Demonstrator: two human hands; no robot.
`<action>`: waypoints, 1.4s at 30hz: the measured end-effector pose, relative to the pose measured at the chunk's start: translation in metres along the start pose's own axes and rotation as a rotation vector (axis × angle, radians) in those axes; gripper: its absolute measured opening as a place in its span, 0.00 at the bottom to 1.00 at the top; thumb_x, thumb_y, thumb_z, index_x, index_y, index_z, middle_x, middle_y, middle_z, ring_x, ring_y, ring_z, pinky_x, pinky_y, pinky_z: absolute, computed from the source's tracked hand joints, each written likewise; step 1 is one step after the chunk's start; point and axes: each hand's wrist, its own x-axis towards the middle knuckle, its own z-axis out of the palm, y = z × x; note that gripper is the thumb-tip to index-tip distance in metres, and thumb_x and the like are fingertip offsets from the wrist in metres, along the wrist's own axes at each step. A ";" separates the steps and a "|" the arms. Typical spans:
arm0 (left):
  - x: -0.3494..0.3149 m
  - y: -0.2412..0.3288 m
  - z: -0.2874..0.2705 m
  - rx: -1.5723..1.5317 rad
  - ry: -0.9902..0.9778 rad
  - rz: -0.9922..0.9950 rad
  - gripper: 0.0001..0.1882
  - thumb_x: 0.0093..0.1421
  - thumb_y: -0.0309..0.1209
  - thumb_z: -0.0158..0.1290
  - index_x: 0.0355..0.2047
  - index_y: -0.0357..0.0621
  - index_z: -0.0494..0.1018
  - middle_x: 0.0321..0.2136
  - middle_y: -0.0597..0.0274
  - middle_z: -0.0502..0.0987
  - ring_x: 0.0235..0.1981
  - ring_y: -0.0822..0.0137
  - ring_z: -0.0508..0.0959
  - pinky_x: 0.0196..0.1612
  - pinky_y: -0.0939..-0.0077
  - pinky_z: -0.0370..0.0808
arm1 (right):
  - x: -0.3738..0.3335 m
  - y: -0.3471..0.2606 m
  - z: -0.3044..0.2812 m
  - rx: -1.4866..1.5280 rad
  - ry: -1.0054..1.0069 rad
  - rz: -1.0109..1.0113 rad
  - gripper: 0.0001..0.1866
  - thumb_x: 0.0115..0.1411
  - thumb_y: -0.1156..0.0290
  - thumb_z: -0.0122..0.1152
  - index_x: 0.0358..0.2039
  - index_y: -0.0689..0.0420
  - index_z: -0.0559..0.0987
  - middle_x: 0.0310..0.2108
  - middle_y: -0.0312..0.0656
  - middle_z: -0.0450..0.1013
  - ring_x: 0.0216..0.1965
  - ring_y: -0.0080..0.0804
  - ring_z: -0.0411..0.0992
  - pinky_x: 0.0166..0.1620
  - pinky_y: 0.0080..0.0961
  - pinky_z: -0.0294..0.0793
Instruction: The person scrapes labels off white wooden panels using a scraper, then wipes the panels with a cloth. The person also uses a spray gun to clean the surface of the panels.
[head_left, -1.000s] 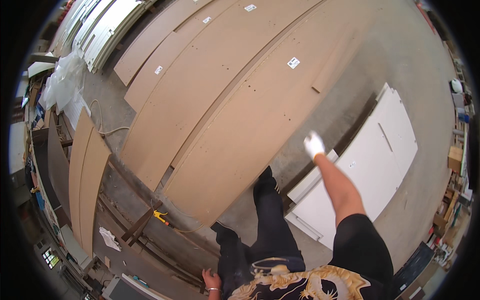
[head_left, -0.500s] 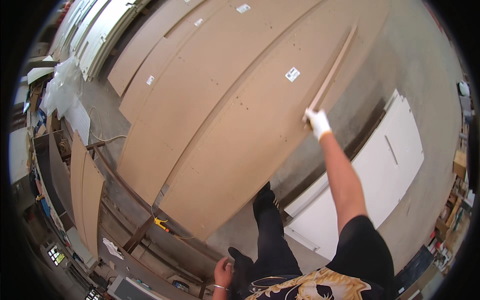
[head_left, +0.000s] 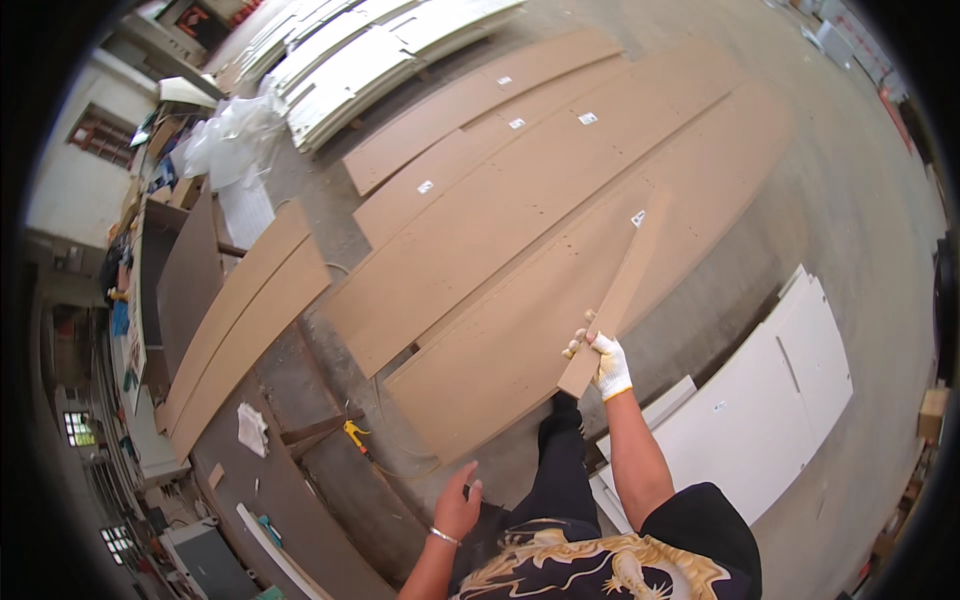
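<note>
Head view: we look down on a large brown panel (head_left: 500,350), the nearest in a row of panels, and we take it as our landmark for everything else. Our right hand (head_left: 603,362), in a white glove, is beside its right-hand long edge, towards our body. The fingers are curled round a narrow brown strip (head_left: 628,268), gripping it close to its near end. That strip slants over the large panel; its near end juts just past the panel's edge above our dark-clad leg (head_left: 550,465), and its far end reaches beside a white label (head_left: 638,218) on the panel's face. We cannot tell whether the strip's underside touches the panel.

Our left hand (head_left: 458,500) is bare and holds nothing; it hangs just off the large panel's near corner, fingers loosely bent with a gap to the thumb, and a bracelet (head_left: 445,537) circles the wrist. Left of that same corner we see a yellow air gun (head_left: 353,431), and farther left of the panel a crumpled white cloth (head_left: 252,428) and two long brown boards (head_left: 240,325) side by side. Right of the large panel, apart from it, lies a stack of white panels (head_left: 740,390). Beyond its far left side, past the other brown panels (head_left: 490,190), we see clear plastic sheeting (head_left: 232,140) and more white boards (head_left: 370,65).
</note>
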 end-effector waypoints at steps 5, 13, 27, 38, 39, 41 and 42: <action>-0.035 -0.031 -0.054 -0.230 0.035 0.150 0.27 0.68 0.30 0.58 0.65 0.36 0.66 0.58 0.45 0.78 0.61 0.55 0.78 0.62 0.64 0.73 | -0.136 0.111 0.096 -0.798 -0.007 -0.173 0.32 0.56 0.80 0.61 0.63 0.58 0.67 0.37 0.45 0.75 0.38 0.42 0.79 0.46 0.45 0.83; -0.113 -0.123 -0.183 -1.391 -0.033 0.283 0.33 0.71 0.35 0.54 0.71 0.39 0.58 0.68 0.44 0.68 0.69 0.53 0.69 0.67 0.58 0.69 | -0.351 0.319 0.168 -1.931 -0.305 -0.880 0.51 0.45 0.71 0.73 0.71 0.61 0.61 0.44 0.53 0.75 0.46 0.57 0.74 0.48 0.47 0.75; -0.329 -0.291 -0.263 -1.848 0.758 0.519 0.26 0.74 0.36 0.50 0.70 0.54 0.61 0.70 0.55 0.65 0.71 0.50 0.65 0.69 0.50 0.68 | -0.349 0.408 0.212 -2.005 -0.699 -0.568 0.45 0.47 0.83 0.70 0.68 0.56 0.67 0.59 0.55 0.73 0.60 0.54 0.73 0.62 0.40 0.72; -0.389 -0.323 -0.303 -1.132 1.389 -0.162 0.31 0.66 0.34 0.64 0.63 0.36 0.62 0.50 0.59 0.74 0.48 0.65 0.76 0.57 0.66 0.73 | -0.374 0.497 0.164 -0.968 -0.433 1.438 0.41 0.56 0.38 0.70 0.54 0.62 0.77 0.31 0.45 0.79 0.23 0.34 0.77 0.29 0.39 0.81; -0.382 -0.323 -0.301 -1.026 1.613 -0.149 0.27 0.64 0.36 0.66 0.54 0.34 0.66 0.43 0.61 0.75 0.43 0.70 0.74 0.49 0.73 0.73 | -0.375 0.509 0.157 -1.017 -0.501 1.431 0.38 0.60 0.35 0.64 0.53 0.58 0.77 0.34 0.47 0.81 0.23 0.36 0.77 0.29 0.40 0.81; -0.379 -0.335 -0.306 -0.971 1.813 -0.209 0.27 0.63 0.35 0.67 0.52 0.34 0.66 0.41 0.58 0.77 0.43 0.69 0.76 0.50 0.71 0.75 | -0.385 0.535 0.144 -1.262 -0.490 1.263 0.31 0.65 0.40 0.63 0.48 0.59 0.78 0.34 0.48 0.80 0.24 0.39 0.77 0.28 0.39 0.79; -0.381 -0.341 -0.308 -0.906 1.907 -0.228 0.27 0.63 0.35 0.68 0.51 0.34 0.66 0.41 0.57 0.77 0.43 0.68 0.77 0.50 0.70 0.76 | -0.390 0.545 0.141 -1.341 -0.537 1.219 0.29 0.67 0.42 0.62 0.46 0.59 0.79 0.34 0.48 0.80 0.24 0.39 0.77 0.28 0.39 0.79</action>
